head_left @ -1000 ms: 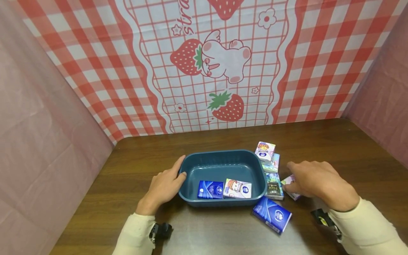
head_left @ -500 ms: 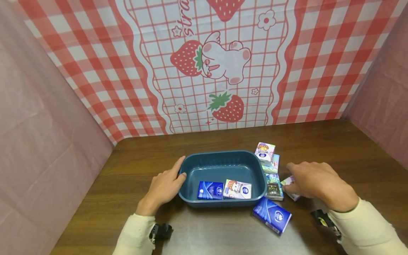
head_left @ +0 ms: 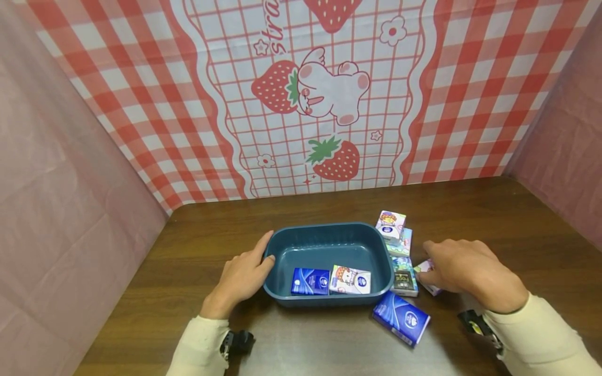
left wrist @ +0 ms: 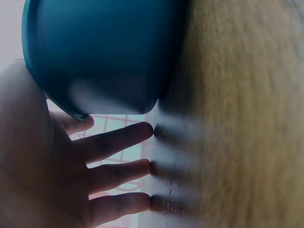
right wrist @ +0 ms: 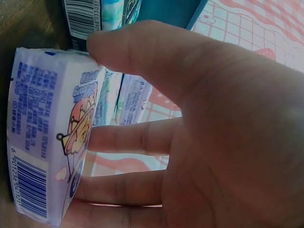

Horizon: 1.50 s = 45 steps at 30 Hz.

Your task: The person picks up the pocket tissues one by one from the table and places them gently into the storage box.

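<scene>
My left hand [head_left: 242, 277] rests at the left end of a teal plastic bin [head_left: 329, 300]. Its thumb lies over the rim; in the left wrist view several straight fingers [left wrist: 116, 142] reach down beside the bin to the table. My right hand [head_left: 470, 269] is over a lilac tissue pack [right wrist: 35, 128] on the table, to the right of the bin. Its thumb tip meets the pack's upper corner, and the nearly straight fingers run to its printed face, their tips hidden behind it. Inside the bin lie a blue tissue pack [head_left: 310, 282] and a white cartoon-printed pack [head_left: 350, 280].
Another blue tissue pack [head_left: 402, 318] lies at the bin's front right corner. Along the bin's right side are a dark-labelled pack [head_left: 404, 279], a pale green pack [head_left: 402, 244] and a white cartoon pack [head_left: 391, 225] resting partly on it. A checked strawberry cloth [head_left: 338, 94] hangs behind the wooden table [head_left: 211, 224].
</scene>
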Available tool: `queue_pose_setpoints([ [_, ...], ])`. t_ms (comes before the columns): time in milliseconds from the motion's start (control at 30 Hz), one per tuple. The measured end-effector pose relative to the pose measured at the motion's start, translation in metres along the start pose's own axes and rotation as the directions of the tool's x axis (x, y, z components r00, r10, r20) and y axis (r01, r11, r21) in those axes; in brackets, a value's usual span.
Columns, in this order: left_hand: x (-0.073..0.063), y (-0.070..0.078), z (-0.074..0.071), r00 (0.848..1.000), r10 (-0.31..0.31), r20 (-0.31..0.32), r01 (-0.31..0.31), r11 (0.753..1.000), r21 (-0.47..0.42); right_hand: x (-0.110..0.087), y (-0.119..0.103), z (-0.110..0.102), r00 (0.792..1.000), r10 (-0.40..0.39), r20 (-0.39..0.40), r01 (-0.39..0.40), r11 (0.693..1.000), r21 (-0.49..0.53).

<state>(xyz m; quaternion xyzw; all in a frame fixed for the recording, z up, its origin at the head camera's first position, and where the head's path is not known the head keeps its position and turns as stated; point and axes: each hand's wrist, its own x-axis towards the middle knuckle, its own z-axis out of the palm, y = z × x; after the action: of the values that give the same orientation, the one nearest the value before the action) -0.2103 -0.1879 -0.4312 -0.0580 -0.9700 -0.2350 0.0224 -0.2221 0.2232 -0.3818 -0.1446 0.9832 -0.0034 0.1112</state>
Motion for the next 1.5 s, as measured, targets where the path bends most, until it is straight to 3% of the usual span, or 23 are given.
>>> queue_pose_setpoints([
  [1267,-0.0001,-0.0006,0.0004,1.0,-0.002,-0.001,0.002,1.0,-0.009,0.0028,-0.0008,-0.0012,0.997,0.043,0.058,-0.043,0.999,0.006],
  [1500,-0.0004,-0.0004,0.0001,1.0,0.001,-0.003,-0.001,1.0,-0.003,0.0014,0.0002,-0.0001,0.999,0.029,0.025,-0.03,1.0,0.005],
])
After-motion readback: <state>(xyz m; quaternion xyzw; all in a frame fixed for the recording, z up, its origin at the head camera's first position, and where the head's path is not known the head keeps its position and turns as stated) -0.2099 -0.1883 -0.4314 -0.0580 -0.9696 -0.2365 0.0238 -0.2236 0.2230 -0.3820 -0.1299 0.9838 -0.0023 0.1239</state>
